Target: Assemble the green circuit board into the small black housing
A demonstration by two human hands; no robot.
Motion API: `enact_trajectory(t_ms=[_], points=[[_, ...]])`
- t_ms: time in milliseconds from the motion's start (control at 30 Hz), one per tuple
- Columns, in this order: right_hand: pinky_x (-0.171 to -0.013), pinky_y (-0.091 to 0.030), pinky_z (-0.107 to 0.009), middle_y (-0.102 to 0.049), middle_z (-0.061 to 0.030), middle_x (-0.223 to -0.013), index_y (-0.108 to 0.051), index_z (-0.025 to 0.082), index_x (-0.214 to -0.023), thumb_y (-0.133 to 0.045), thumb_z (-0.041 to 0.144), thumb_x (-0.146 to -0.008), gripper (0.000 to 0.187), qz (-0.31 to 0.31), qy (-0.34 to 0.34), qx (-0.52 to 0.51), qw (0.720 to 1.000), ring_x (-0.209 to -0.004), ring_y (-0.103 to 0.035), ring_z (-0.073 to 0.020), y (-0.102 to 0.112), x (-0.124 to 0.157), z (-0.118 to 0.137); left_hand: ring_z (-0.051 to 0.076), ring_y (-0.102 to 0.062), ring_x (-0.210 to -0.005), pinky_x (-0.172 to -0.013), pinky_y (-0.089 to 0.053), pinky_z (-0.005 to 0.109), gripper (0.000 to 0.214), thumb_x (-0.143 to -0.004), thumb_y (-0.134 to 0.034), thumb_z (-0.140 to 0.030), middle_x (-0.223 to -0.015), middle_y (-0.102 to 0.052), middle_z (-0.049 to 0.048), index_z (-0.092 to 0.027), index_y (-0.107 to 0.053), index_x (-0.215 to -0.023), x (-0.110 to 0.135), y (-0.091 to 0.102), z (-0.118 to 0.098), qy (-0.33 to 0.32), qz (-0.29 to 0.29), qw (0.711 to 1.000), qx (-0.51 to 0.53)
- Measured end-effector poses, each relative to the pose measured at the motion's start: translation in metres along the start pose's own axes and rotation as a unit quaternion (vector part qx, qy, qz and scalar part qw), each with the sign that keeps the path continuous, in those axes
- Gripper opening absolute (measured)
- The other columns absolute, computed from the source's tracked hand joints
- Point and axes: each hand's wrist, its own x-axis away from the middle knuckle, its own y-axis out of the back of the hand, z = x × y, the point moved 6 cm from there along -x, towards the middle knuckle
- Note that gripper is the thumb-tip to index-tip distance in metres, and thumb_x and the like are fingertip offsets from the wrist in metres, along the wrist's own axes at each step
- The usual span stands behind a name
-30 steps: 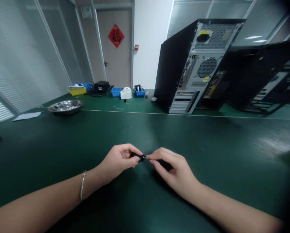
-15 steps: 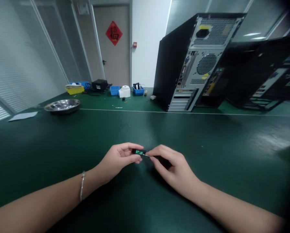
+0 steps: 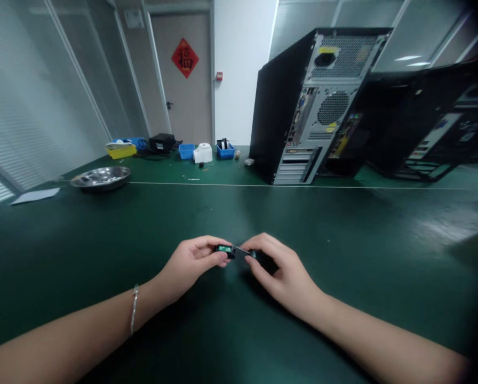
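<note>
Just above the green table (image 3: 207, 304), my left hand (image 3: 189, 266) pinches a small black part with a green circuit board (image 3: 224, 249) between thumb and fingers. My right hand (image 3: 279, 261) is closed on a thin metal-shafted tool (image 3: 242, 249) with a dark end between thumb and forefinger. The shaft points left, its tip at or very near the right end of the black part. I cannot tell whether the two touch. Fingers partly cover both small things.
A large black computer case (image 3: 283, 117) stands at the back right, another open case (image 3: 415, 122) beside it. Along the back are a metal bowl (image 3: 98, 186), a yellow bin (image 3: 121, 152), a black adapter (image 3: 162, 142), blue bins (image 3: 225, 153) and a white plastic cover (image 3: 202, 153).
The tool's shaft now shows longer between the hands, and its dark end has come into view at my right fingers. The black part has shifted slightly left with my left hand.
</note>
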Motion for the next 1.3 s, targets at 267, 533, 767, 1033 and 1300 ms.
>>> enact_trajectory(t_ms=[267,533,767,1033,1300], points=[[-0.077,-0.055,-0.031,-0.070,-0.0063,-0.097,-0.067,0.024,-0.117,-0.056,0.021,-0.094,0.025,0.002,-0.006,-0.008,1.000,-0.087,-0.065,-0.0181,-0.0013,0.0002,-0.0063,0.019,-0.070,-0.092,-0.091,-0.055,0.035,0.026,-0.081,-0.073,-0.024,-0.101,-0.074,0.0086,-0.013,-0.070,-0.104,-0.0027,0.0041,0.0045,-0.008,0.002,1.000,0.016],[-0.076,-0.057,-0.032,-0.069,-0.0083,-0.098,-0.069,0.024,-0.117,-0.057,0.023,-0.094,0.026,0.020,-0.020,-0.030,0.999,-0.087,-0.066,-0.0194,-0.0050,0.0007,-0.0043,0.020,-0.071,-0.090,-0.088,-0.057,0.036,0.025,-0.080,-0.073,-0.021,-0.096,-0.075,0.0081,-0.013,-0.070,-0.104,-0.0017,0.0063,0.0035,-0.010,-0.004,1.000,0.005],[-0.077,-0.055,-0.032,-0.069,-0.0063,-0.095,-0.070,0.025,-0.115,-0.058,0.022,-0.093,0.025,0.031,-0.034,-0.045,0.998,-0.086,-0.066,-0.0185,-0.0066,0.0002,-0.0080,0.020,-0.071,-0.089,-0.088,-0.057,0.036,0.027,-0.080,-0.073,-0.022,-0.094,-0.076,0.0079,-0.013,-0.070,-0.105,-0.0016,0.0072,0.0054,-0.006,-0.005,1.000,0.003],[-0.077,-0.054,-0.032,-0.069,-0.0062,-0.095,-0.071,0.024,-0.114,-0.058,0.021,-0.093,0.025,0.039,-0.035,-0.060,0.997,-0.085,-0.066,-0.0180,-0.0072,0.0000,-0.0084,0.019,-0.071,-0.087,-0.087,-0.056,0.035,0.027,-0.080,-0.073,-0.021,-0.092,-0.076,0.0076,-0.013,-0.070,-0.106,-0.0019,0.0058,0.0045,-0.008,0.012,1.000,-0.002],[-0.078,-0.054,-0.031,-0.068,-0.0060,-0.096,-0.070,0.025,-0.114,-0.059,0.020,-0.092,0.025,0.037,-0.026,-0.064,0.997,-0.087,-0.066,-0.0177,-0.0083,0.0006,-0.0102,0.016,-0.072,-0.077,-0.081,-0.057,0.031,0.027,-0.082,-0.072,-0.022,-0.086,-0.076,0.0064,-0.012,-0.068,-0.107,-0.0019,0.0049,0.0070,-0.007,0.029,0.999,0.020]])
